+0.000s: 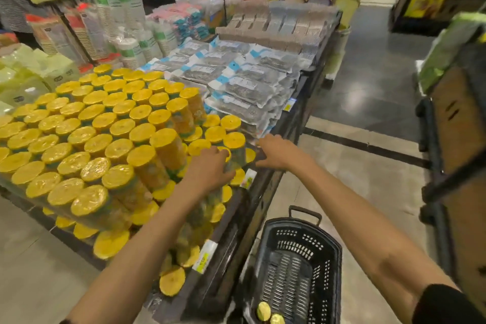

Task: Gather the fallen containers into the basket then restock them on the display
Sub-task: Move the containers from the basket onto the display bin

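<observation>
A yellow-lidded container (235, 151) stands at the near right corner of the display (231, 221), at about 12 o'clock from the wearer, and both hands meet on it. The left hand (210, 168) wraps its side, fingers curled closed around the clear body below the lid; the right hand (276, 151), at 1 o'clock, lies with fingers spread and nearly flat just beside it, and whether it touches the container or only the clear wrapping there cannot be told. Around it, from 9 to 11 o'clock, rows of like containers (86, 137) fill the display in stacked tiers. Beyond, at 12 to 1 o'clock, lie flat packets (244, 79). At 5 o'clock, on the floor (368, 181) beside the display, sits the black basket (328, 252), with two yellow lids (268, 314) visible at its near end. The step in hand appears to be restocking: seating one container in the lower front row. The next move likely calls for releasing it upright, then reaching down to the basket for the remaining two.
</observation>
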Demonstrator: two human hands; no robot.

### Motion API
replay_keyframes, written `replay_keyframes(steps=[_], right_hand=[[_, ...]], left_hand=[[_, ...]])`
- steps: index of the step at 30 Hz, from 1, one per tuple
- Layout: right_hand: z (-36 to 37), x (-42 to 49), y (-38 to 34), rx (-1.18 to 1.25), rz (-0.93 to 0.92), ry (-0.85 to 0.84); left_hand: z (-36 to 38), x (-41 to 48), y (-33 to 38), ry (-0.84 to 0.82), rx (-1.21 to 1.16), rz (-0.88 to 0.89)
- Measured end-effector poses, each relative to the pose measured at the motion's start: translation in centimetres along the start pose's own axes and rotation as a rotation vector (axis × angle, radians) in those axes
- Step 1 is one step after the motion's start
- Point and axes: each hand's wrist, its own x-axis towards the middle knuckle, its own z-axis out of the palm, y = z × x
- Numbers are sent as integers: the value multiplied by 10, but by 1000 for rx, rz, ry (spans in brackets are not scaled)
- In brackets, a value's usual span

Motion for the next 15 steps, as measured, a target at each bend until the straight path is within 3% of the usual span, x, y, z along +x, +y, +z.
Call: replay_keyframes(steps=[7,15], right_hand=[[25,-131,127,-39,207,9],[40,-255,225,-50,233,13]], left_hand=[[21,-6,144,-88,95,58],[35,-35,291,-58,-33,23]])
